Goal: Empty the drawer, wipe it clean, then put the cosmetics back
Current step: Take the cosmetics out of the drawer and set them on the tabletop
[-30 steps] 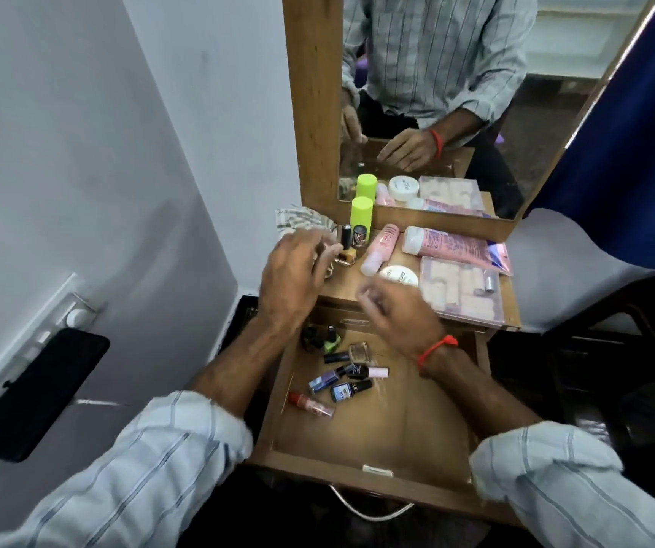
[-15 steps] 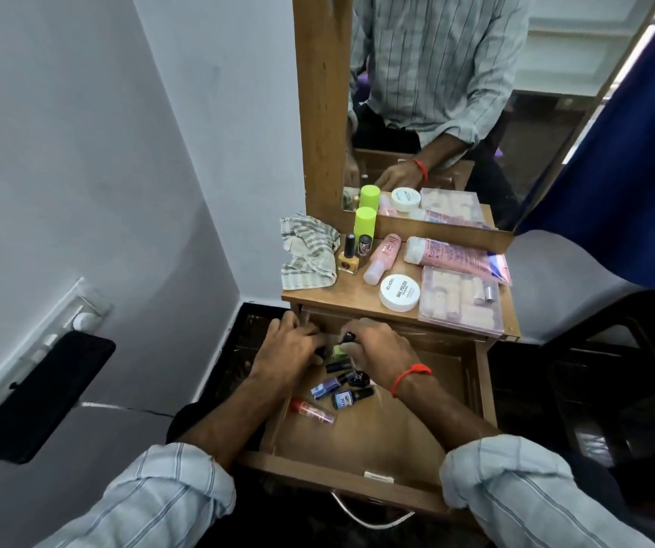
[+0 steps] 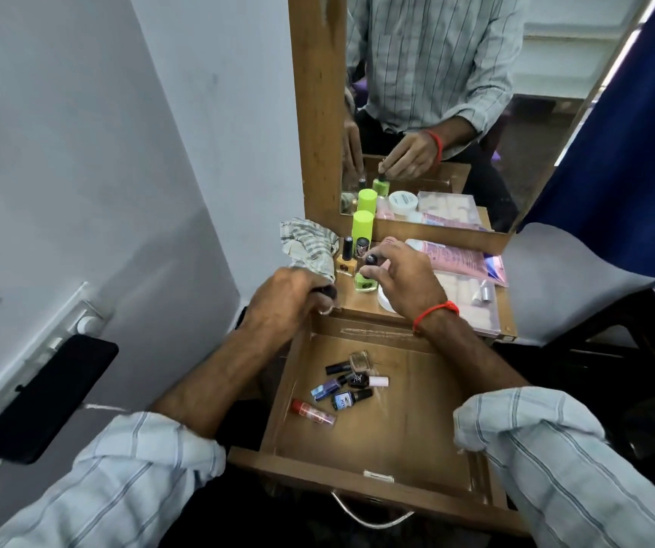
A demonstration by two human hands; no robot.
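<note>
The wooden drawer (image 3: 405, 448) stands pulled out below the dressing table top (image 3: 357, 302). Several small nail polish bottles (image 3: 347, 383) and a red-capped vial (image 3: 312, 412) lie in its back left part. My right hand (image 3: 401, 282) pinches the dark cap of a green nail polish bottle (image 3: 365, 284) and holds it on the table top. At the table's front left edge my left hand (image 3: 286, 300) grips a small dark bottle (image 3: 51, 291), mostly hidden in the fist. A striped cloth (image 3: 308, 247) lies at the table's left.
On the table top stand an orange polish bottle (image 3: 345, 261), a lime-capped bottle (image 3: 361, 231), a pink tube (image 3: 456, 257), a clear box of pads (image 3: 472, 302) and a white jar (image 3: 385, 302). A mirror (image 3: 436, 112) rises behind. A black phone (image 3: 47, 397) hangs on the left wall.
Both hands have risen out of the drawer to the table top, each with a bottle taken from the drawer. Fewer bottles lie in the drawer.
</note>
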